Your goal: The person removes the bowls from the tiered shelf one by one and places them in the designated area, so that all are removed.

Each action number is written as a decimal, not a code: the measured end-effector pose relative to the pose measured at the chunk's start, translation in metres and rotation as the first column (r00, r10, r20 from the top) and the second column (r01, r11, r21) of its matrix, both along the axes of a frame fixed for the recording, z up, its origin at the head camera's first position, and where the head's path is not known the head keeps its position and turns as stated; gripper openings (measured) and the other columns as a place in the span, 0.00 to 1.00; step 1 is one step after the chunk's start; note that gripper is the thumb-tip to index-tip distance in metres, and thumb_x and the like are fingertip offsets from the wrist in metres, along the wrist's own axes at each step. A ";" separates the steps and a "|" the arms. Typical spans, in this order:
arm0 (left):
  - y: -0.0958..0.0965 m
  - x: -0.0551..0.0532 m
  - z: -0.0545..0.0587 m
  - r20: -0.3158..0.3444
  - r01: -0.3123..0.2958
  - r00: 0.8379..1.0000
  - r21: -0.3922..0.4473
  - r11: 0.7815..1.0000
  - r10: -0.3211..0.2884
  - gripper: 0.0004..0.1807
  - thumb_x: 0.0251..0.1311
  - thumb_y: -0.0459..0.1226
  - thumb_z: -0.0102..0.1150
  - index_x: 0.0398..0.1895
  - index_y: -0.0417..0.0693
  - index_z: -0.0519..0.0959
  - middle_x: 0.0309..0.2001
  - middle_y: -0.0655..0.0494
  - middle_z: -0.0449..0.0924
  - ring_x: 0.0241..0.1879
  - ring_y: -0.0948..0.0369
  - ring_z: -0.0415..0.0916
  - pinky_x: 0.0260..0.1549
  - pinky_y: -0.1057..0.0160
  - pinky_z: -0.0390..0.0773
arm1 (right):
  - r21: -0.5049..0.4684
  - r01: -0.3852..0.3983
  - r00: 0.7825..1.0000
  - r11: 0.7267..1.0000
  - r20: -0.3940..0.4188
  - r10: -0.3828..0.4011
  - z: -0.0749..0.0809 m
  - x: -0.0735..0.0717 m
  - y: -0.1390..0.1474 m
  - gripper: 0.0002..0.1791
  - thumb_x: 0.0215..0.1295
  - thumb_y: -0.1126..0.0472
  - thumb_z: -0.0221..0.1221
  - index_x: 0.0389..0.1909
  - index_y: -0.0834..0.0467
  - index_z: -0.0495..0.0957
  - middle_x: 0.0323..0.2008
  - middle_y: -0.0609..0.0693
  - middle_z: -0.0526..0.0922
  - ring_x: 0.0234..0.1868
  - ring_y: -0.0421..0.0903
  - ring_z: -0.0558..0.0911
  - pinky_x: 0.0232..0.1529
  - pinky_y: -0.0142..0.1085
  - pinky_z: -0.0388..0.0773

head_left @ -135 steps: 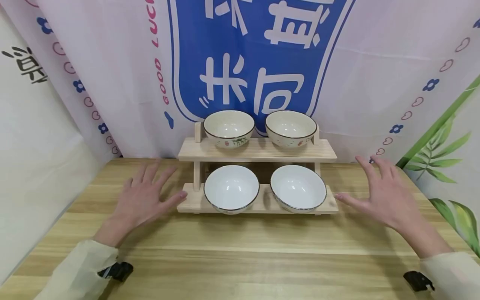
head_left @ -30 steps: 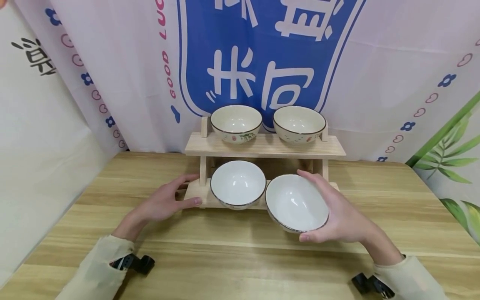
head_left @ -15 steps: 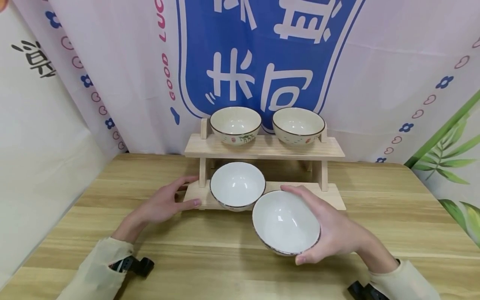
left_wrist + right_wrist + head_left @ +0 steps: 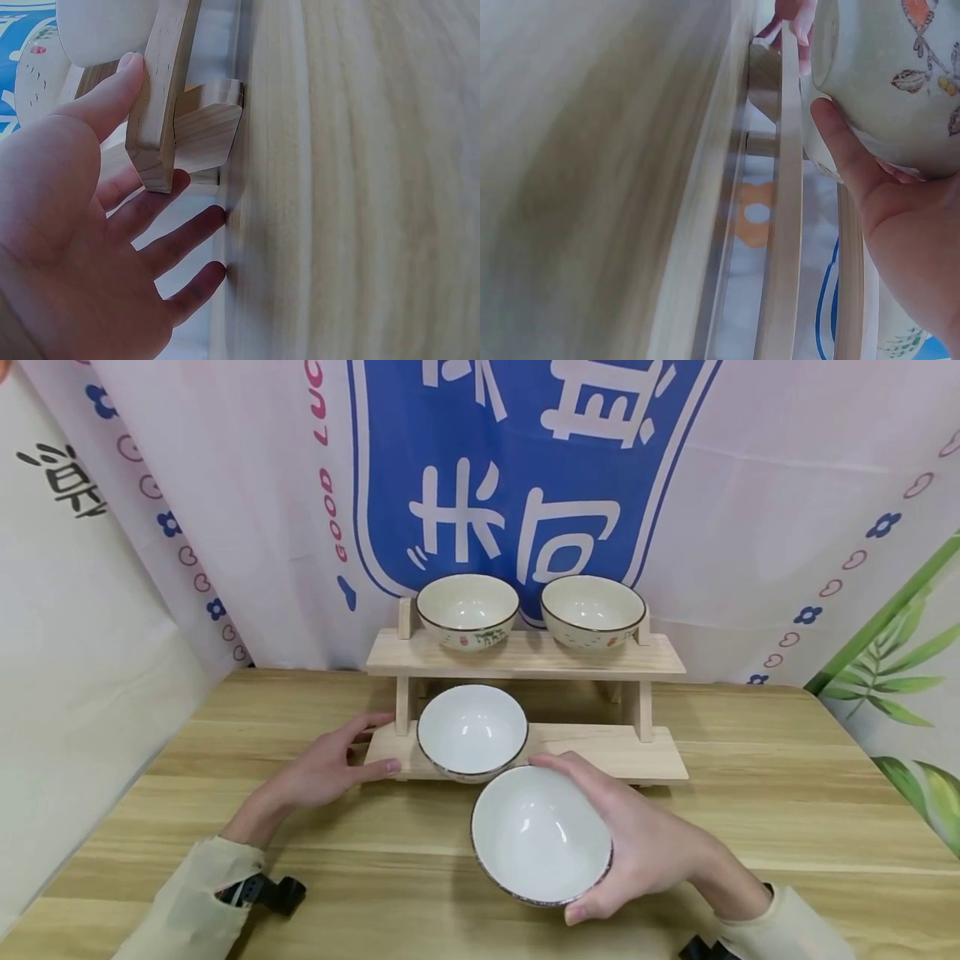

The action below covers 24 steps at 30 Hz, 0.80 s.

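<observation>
My right hand (image 4: 637, 852) grips a bowl (image 4: 542, 835) by its right side, with the thumb at the near rim and fingers at the far side. This bowl, white inside with a dark rim, is tilted above the table in front of the rack. Painted flowers show on its outside in the right wrist view. My left hand (image 4: 322, 768) holds the left end of the lower shelf of a two-tier wooden rack (image 4: 600, 752); in the left wrist view the thumb lies along the plank (image 4: 159, 97) and fingers are at its end. Another white bowl (image 4: 472, 731) remains on the lower shelf.
Two cream bowls (image 4: 468, 614) with brown rims stand on the upper shelf (image 4: 525, 656). The rack stands at the back of a wood-grain table (image 4: 360, 877), before a printed curtain (image 4: 750, 527). A white wall covering (image 4: 90, 635) borders the left side.
Both hands were apart from the rack earlier. The left came onto the shelf end; the right took the lower right bowl off the shelf and has brought it nearer and leftward.
</observation>
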<state>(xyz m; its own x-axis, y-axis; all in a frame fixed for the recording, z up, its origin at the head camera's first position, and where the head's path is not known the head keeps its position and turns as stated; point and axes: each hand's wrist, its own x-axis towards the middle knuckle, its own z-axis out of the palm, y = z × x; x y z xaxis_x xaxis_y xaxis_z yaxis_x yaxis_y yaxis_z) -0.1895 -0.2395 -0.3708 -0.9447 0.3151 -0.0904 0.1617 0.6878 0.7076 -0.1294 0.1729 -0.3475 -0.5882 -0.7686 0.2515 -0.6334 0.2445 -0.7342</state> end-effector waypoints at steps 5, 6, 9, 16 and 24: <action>0.001 0.001 0.000 -0.006 0.003 1.000 0.003 1.000 -0.003 0.45 0.70 0.59 0.65 0.83 0.55 0.60 0.78 0.36 0.66 0.75 0.35 0.66 0.67 0.31 0.72 | 0.030 0.023 1.000 0.999 -0.010 -0.023 -0.004 0.005 -0.007 0.69 0.42 0.42 0.85 0.83 0.48 0.54 0.72 0.44 0.69 0.67 0.45 0.78 0.64 0.43 0.82; 0.001 0.001 0.000 -0.009 0.003 1.000 0.002 1.000 -0.003 0.45 0.70 0.59 0.65 0.83 0.55 0.60 0.78 0.36 0.66 0.75 0.35 0.66 0.67 0.31 0.72 | 0.036 0.029 1.000 0.999 -0.014 -0.028 -0.005 0.005 -0.009 0.69 0.42 0.41 0.85 0.83 0.48 0.54 0.72 0.44 0.69 0.67 0.45 0.78 0.64 0.43 0.82; 0.002 0.001 0.000 -0.017 0.001 1.000 -0.002 1.000 -0.001 0.44 0.69 0.59 0.66 0.82 0.55 0.61 0.78 0.36 0.66 0.75 0.35 0.67 0.67 0.32 0.73 | 0.048 0.031 0.999 0.998 -0.026 -0.030 -0.007 0.007 -0.014 0.69 0.42 0.40 0.85 0.83 0.48 0.55 0.72 0.43 0.68 0.67 0.44 0.78 0.65 0.42 0.81; 0.001 0.000 0.000 -0.013 -0.002 1.000 -0.009 1.000 0.001 0.44 0.69 0.59 0.66 0.82 0.56 0.61 0.78 0.36 0.67 0.74 0.35 0.68 0.66 0.32 0.74 | 0.073 0.024 1.000 0.997 -0.007 -0.024 -0.007 0.011 -0.023 0.69 0.42 0.39 0.85 0.82 0.48 0.55 0.74 0.42 0.66 0.69 0.43 0.77 0.66 0.44 0.81; 0.002 0.000 0.000 -0.020 -0.003 1.000 -0.006 1.000 0.003 0.44 0.69 0.58 0.66 0.82 0.55 0.62 0.77 0.36 0.67 0.74 0.36 0.68 0.67 0.33 0.73 | 0.126 0.032 0.999 0.992 0.010 -0.034 -0.006 0.018 -0.040 0.70 0.40 0.40 0.85 0.83 0.40 0.52 0.73 0.38 0.65 0.67 0.40 0.76 0.66 0.42 0.80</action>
